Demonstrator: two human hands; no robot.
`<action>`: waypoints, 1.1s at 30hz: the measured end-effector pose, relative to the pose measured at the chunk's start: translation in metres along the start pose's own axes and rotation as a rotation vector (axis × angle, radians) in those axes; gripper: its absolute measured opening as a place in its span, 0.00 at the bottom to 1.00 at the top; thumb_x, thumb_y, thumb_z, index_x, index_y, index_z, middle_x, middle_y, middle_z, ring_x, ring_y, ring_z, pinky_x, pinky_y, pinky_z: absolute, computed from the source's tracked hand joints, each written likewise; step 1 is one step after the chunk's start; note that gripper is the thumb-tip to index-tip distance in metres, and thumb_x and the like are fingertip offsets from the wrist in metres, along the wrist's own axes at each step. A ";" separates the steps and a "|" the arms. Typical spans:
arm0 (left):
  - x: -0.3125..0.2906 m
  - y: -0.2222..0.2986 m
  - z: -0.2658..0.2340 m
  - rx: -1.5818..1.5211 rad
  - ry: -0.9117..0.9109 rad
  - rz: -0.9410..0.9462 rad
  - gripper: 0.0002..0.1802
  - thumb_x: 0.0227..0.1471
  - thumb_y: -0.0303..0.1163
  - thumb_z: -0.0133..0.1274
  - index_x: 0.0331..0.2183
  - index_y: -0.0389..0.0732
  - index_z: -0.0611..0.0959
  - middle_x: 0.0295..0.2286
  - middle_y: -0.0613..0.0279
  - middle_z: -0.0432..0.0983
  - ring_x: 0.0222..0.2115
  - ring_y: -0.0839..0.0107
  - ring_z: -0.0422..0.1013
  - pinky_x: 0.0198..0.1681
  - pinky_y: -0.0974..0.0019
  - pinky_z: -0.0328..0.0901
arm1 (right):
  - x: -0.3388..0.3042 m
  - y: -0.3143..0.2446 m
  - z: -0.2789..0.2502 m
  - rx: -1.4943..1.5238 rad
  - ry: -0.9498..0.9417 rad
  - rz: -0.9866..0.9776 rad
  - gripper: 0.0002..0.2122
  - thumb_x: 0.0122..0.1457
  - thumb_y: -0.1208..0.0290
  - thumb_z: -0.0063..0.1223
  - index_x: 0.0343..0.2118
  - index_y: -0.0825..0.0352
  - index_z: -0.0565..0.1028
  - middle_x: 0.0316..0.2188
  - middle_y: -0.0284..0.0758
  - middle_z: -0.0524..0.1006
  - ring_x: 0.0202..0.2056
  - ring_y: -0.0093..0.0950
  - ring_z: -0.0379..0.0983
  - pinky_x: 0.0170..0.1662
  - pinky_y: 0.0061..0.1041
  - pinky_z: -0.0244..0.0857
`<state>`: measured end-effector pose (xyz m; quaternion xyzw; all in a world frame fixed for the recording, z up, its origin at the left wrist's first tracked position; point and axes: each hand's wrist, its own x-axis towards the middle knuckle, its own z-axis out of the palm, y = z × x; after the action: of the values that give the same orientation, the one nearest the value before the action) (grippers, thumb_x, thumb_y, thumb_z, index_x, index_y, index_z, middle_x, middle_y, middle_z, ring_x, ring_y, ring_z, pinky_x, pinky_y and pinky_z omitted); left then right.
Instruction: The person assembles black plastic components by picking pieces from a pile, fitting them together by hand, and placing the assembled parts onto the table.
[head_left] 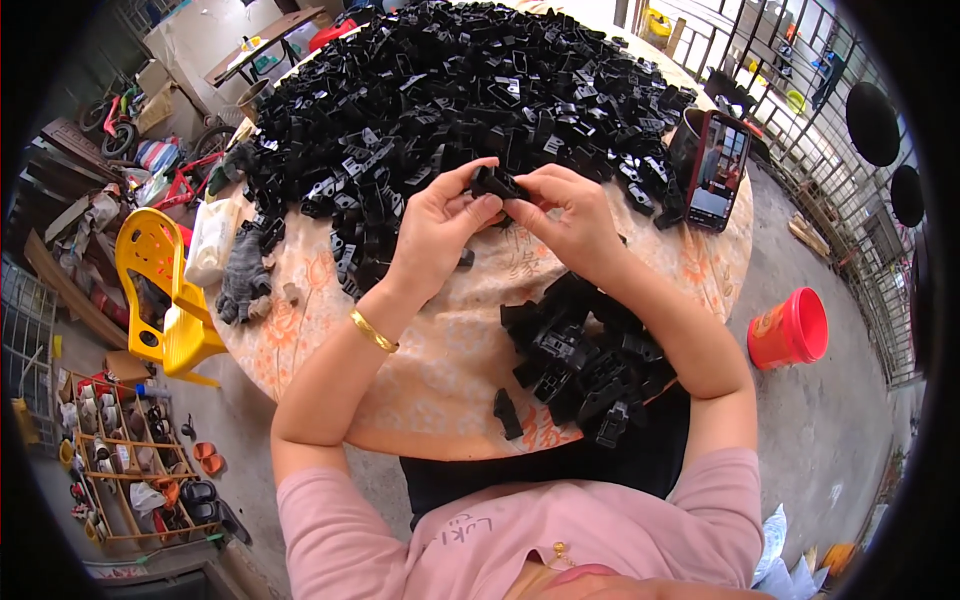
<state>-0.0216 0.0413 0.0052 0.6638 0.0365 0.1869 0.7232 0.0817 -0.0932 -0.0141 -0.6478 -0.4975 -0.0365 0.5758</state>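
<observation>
From where I operate, I find lettering on the pink shirt (590, 510): a short run of thin grey Latin letters (466, 531) across the chest, set at a slant in two lines. I can also pick out Chinese characters (522, 264) in a muted brownish tone, printed on the flowered cloth (410, 390) that covers the desk (420, 448), near its middle. The lit screen of the phone (717, 170) shows me small pale marks, too tiny to read. On the red bucket (809, 325) I see a yellowish printed patch (768, 325); I cannot tell whether it bears words.
</observation>
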 end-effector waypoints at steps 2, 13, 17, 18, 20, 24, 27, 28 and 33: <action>0.000 0.000 0.002 -0.117 0.016 -0.045 0.21 0.48 0.24 0.54 0.46 0.35 0.73 0.32 0.67 0.74 0.32 0.82 0.69 0.36 0.79 0.66 | -0.001 0.000 0.001 -0.066 0.017 -0.033 0.09 0.48 0.72 0.57 0.32 0.69 0.76 0.23 0.34 0.72 0.22 0.25 0.71 0.26 0.21 0.65; -0.012 0.010 0.011 0.584 0.150 0.204 0.22 0.46 0.24 0.55 0.46 0.36 0.73 0.27 0.68 0.74 0.28 0.84 0.68 0.33 0.78 0.66 | -0.003 -0.010 0.002 -0.164 0.086 -0.184 0.09 0.45 0.74 0.60 0.30 0.70 0.76 0.22 0.36 0.72 0.21 0.27 0.71 0.23 0.22 0.64; -0.002 0.010 -0.003 0.078 -0.031 0.072 0.19 0.49 0.22 0.51 0.46 0.34 0.72 0.33 0.64 0.73 0.33 0.80 0.69 0.39 0.75 0.68 | 0.000 -0.006 0.001 0.042 0.041 -0.068 0.07 0.47 0.75 0.58 0.30 0.70 0.76 0.21 0.32 0.70 0.20 0.21 0.68 0.23 0.19 0.62; -0.002 0.011 -0.005 0.078 -0.034 0.075 0.19 0.49 0.22 0.51 0.46 0.34 0.72 0.33 0.64 0.73 0.33 0.80 0.69 0.39 0.75 0.68 | -0.001 -0.006 0.002 0.040 0.044 -0.070 0.07 0.47 0.75 0.58 0.30 0.70 0.76 0.21 0.32 0.70 0.20 0.21 0.68 0.23 0.19 0.62; -0.001 0.011 -0.007 0.062 -0.023 0.081 0.18 0.48 0.21 0.52 0.44 0.34 0.73 0.33 0.63 0.74 0.33 0.80 0.70 0.39 0.75 0.68 | -0.001 -0.006 0.004 0.025 0.058 -0.071 0.07 0.47 0.75 0.58 0.29 0.70 0.76 0.20 0.32 0.70 0.20 0.21 0.67 0.23 0.19 0.61; 0.000 0.004 -0.006 0.210 -0.026 0.120 0.17 0.47 0.22 0.54 0.42 0.34 0.75 0.33 0.62 0.75 0.32 0.80 0.70 0.37 0.77 0.66 | -0.002 -0.004 0.002 0.004 0.063 -0.083 0.08 0.46 0.75 0.59 0.29 0.70 0.76 0.21 0.33 0.70 0.20 0.23 0.68 0.23 0.20 0.62; -0.006 0.001 0.008 0.202 0.040 0.158 0.19 0.47 0.25 0.55 0.43 0.32 0.74 0.32 0.63 0.75 0.31 0.82 0.70 0.35 0.79 0.66 | -0.001 -0.009 0.001 -0.151 0.057 -0.124 0.10 0.45 0.72 0.61 0.30 0.69 0.76 0.22 0.34 0.71 0.21 0.26 0.69 0.24 0.21 0.63; -0.008 0.000 0.012 0.205 0.081 0.177 0.20 0.47 0.26 0.56 0.44 0.32 0.73 0.31 0.63 0.76 0.30 0.82 0.69 0.35 0.79 0.66 | -0.001 -0.010 0.002 -0.279 0.047 -0.222 0.11 0.44 0.70 0.61 0.30 0.69 0.76 0.22 0.34 0.71 0.21 0.27 0.70 0.25 0.22 0.64; -0.003 -0.002 0.007 0.245 0.112 0.115 0.15 0.49 0.26 0.53 0.40 0.31 0.74 0.28 0.62 0.75 0.26 0.82 0.70 0.29 0.79 0.66 | 0.012 -0.006 -0.013 -0.085 -0.152 -0.194 0.13 0.43 0.67 0.63 0.30 0.68 0.76 0.24 0.35 0.74 0.24 0.28 0.73 0.27 0.23 0.66</action>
<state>-0.0223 0.0340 0.0039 0.7366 0.0611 0.2588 0.6219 0.0907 -0.0973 0.0025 -0.6213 -0.5979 -0.0639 0.5024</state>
